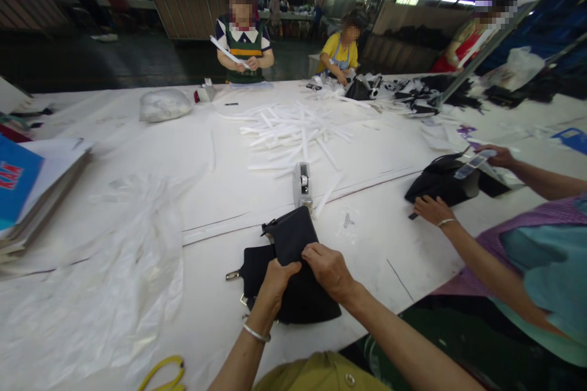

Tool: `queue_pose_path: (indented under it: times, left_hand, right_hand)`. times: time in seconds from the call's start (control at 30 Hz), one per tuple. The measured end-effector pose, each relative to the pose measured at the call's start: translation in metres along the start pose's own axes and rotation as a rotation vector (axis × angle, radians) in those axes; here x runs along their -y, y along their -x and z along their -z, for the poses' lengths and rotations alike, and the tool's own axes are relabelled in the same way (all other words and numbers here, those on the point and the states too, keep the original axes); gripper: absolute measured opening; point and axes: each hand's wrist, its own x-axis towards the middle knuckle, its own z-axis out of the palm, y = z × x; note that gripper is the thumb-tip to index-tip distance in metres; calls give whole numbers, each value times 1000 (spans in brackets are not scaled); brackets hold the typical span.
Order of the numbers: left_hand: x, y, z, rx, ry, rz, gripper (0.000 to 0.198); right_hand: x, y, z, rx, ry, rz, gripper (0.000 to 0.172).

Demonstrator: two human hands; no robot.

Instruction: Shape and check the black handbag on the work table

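Note:
A black bag [298, 232] lies on the white table in front of me, with a flap and a metal clasp sticking out on its left. My left hand [279, 278] is closed on the bag's middle, thumb pressed on top and fingers hidden beneath. On the bag's right side, my right hand [331, 266] pinches the black material, its fingers bent together. Just beyond the bag's far edge stands a grey tape dispenser [302, 186].
White strips [293, 134] lie heaped mid-table. Plastic sheeting [114, 293], yellow-handled scissors [166, 372] and stacked papers [50, 177] are at left. A co-worker's hands [433, 211] hold another black bag [440, 180] at right. Other people work across the table.

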Motion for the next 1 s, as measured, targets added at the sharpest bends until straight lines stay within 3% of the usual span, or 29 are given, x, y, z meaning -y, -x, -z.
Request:
queue_pose_path:
  times: [0.07,0.17,0.23,0.3,0.4,0.47,0.5,0.57,0.63,0.7,0.8,0.87,1.0]
  left_hand:
    - [0,0,0,5,4,-7,34]
    - [-2,1,2,31,18,-13,36]
    - [-1,1,5,42,46,-3,37]
    - [2,-1,9,43,79,18,38]
    - [7,-6,17,50,62,52,40]
    - [8,-8,23,-30,-119,-10,44]
    - [9,-7,26,-123,-267,-108,48]
    - [10,0,30,-346,-627,-433,57]
    - [17,14,31,-429,-972,-804,61]
    - [30,29,28,-276,-1272,-1028,66]
    - [60,42,19,18,-1545,-1033,96]
    - [78,42,14,67,-1600,-951,109]
    - [92,32,14,59,-1540,-853,105]
  right_hand:
    - [0,0,-1,-47,-144,-115,21]
    - [-1,-3,0,-121,-484,-521,12]
    - [-3,-5,1,-148,-760,-823,16]
    - [-6,-6,4,-161,-968,-998,24]
    - [-11,-5,11,-145,-1040,-1008,28]
    - [-19,2,18,-124,-997,-969,29]
    - [-25,9,21,-116,-954,-964,29]
    - [-40,28,26,-101,-837,-988,25]
    - [-54,55,27,-50,-760,-1050,20]
    - [-58,83,20,35,-797,-1115,21]
    - [-43,112,0,151,-967,-1163,31]
    - [-24,119,-14,169,-1054,-1137,32]
    - [2,110,-28,83,-1053,-1045,22]
